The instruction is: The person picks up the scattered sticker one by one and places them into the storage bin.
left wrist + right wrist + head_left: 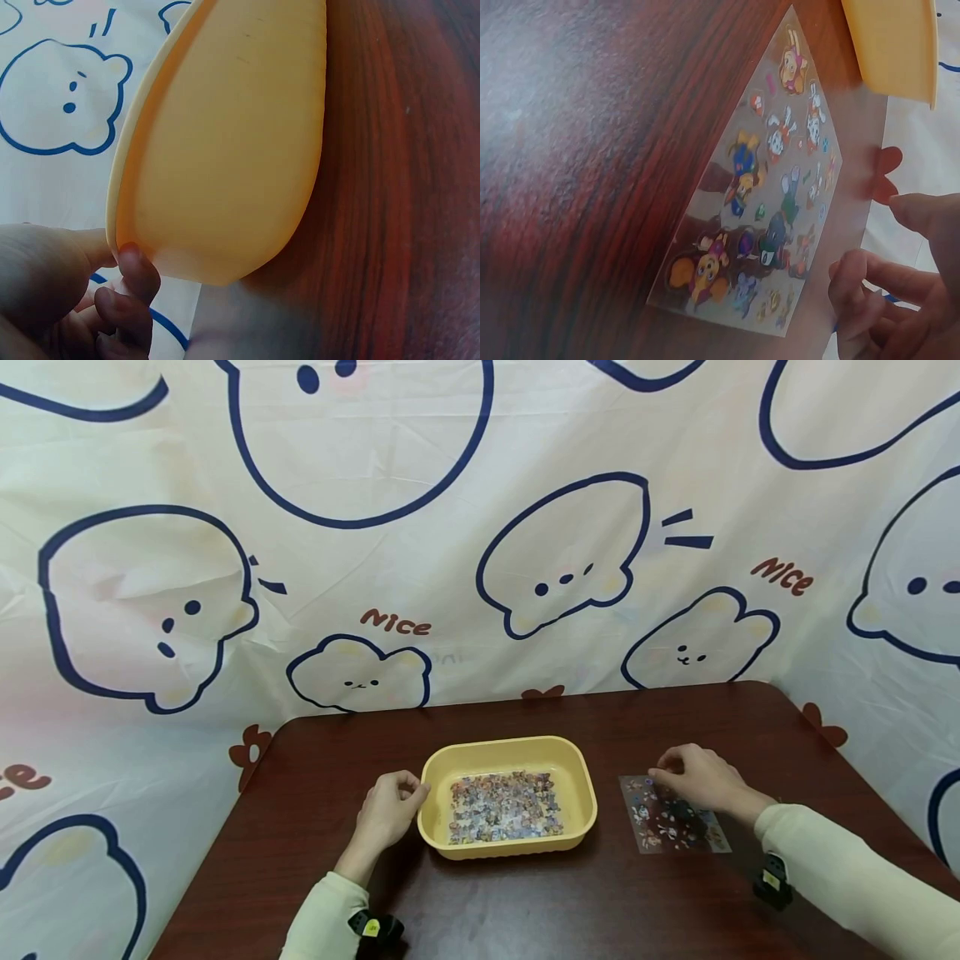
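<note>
My left hand (390,808) pinches the left end of a yellow plastic basin (506,749). In the left wrist view its thumb and fingertip are on either side of the rim (120,172). Inside the basin lies a rectangular layer of small multicoloured figures (504,807), looking like sticker sheets. To the right, a clear sheet of cartoon stickers (742,202) lies flat on the table. Over its upper part hovers my right hand (701,777), fingers loosely bent. A gap shows between thumb and forefinger in the right wrist view, with nothing held there.
The dark red-brown wooden table (525,910) has rounded far corners. Behind and beside it hangs a pale cloth (450,568) with blue-outlined cartoon bears. Black devices (772,881) are strapped at both wrists, over pale sleeves.
</note>
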A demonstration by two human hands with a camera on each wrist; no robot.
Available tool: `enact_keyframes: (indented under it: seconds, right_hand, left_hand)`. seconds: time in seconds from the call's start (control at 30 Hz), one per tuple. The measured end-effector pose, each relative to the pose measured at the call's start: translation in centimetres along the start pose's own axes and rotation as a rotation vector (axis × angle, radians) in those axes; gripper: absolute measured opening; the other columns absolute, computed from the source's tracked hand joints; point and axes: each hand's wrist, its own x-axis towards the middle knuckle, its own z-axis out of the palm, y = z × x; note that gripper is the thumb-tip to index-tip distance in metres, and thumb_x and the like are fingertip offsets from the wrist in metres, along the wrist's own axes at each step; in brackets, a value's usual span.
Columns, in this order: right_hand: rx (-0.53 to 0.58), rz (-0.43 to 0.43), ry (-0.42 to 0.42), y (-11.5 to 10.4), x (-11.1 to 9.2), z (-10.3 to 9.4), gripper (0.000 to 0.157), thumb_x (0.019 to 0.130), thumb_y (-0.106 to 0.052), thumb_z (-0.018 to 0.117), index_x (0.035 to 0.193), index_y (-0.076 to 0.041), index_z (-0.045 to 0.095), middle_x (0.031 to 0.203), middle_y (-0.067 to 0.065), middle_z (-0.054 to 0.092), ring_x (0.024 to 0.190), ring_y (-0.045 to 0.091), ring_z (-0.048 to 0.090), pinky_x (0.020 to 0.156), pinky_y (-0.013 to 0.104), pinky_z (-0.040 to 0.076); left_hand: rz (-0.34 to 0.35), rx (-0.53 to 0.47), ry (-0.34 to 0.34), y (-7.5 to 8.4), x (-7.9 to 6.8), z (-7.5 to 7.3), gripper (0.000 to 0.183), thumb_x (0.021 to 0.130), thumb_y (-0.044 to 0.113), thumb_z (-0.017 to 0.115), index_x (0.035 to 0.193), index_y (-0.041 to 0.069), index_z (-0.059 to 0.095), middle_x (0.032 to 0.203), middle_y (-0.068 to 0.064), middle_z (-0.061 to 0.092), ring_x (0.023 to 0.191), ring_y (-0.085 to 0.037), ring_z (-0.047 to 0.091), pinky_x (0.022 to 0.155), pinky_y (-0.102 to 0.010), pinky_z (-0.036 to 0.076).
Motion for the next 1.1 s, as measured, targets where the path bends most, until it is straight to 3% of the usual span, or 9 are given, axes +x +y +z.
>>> enact_keyframes:
  seconds: [0.2,0.4,0.53,0.8,1.1]
  right_hand:
    - [-0.032,-0.005,-0.013,0.5,-0.2,-0.2,0.039,0.096,-0.033,0.067,0.114,0.001,0.069,0.107,0.018,0.072,0.076,0.016,0.062,0.059,0.034,0.049]
    - [-0.072,-0.025,-0.033,1.0,-0.3,-0.3,0.045,0.092,-0.032,0.073,0.118,0.003,0.067,0.12,0.026,0.068,0.096,0.031,0.069,0.071,0.045,0.055]
    - [-0.087,-0.048,-0.036,1.4,-0.3,-0.2,0.049,0.087,-0.03,0.078,0.119,0.005,0.066,0.116,0.024,0.069,0.099,0.032,0.067,0.076,0.049,0.055]
    - [-0.156,-0.035,-0.029,1.5,-0.4,-0.2,0.05,0.081,-0.026,0.084,0.116,0.005,0.066,0.101,0.015,0.069,0.08,0.019,0.057,0.065,0.04,0.047]
    - [-0.133,-0.023,-0.032,1.4,-0.6,0.1,0.028,0.084,-0.023,0.082,0.095,-0.005,0.062,0.078,0.001,0.056,0.066,0.016,0.047,0.057,0.033,0.035]
  left_hand:
    - [-0.001,0.002,-0.003,0.0,0.0,0.0,0.019,0.097,0.03,0.065,0.089,0.012,0.067,0.062,0.003,0.059,0.056,-0.014,0.05,0.054,-0.03,0.036]
    - [0.0,0.002,-0.005,-0.1,0.0,0.0,0.019,0.097,0.029,0.065,0.089,0.012,0.066,0.061,0.003,0.057,0.055,-0.014,0.049,0.053,-0.03,0.036]
    - [0.0,0.005,-0.002,-0.1,0.0,0.1,0.019,0.097,0.029,0.064,0.089,0.012,0.067,0.061,0.003,0.057,0.055,-0.014,0.049,0.053,-0.03,0.036]
    - [0.004,0.01,0.005,-0.1,0.0,0.1,0.019,0.097,0.029,0.065,0.089,0.013,0.067,0.06,0.004,0.055,0.055,-0.013,0.048,0.054,-0.03,0.035]
    - [0.004,0.014,0.007,-0.1,0.0,0.1,0.019,0.097,0.029,0.065,0.089,0.013,0.067,0.062,0.004,0.058,0.056,-0.013,0.049,0.055,-0.03,0.035]
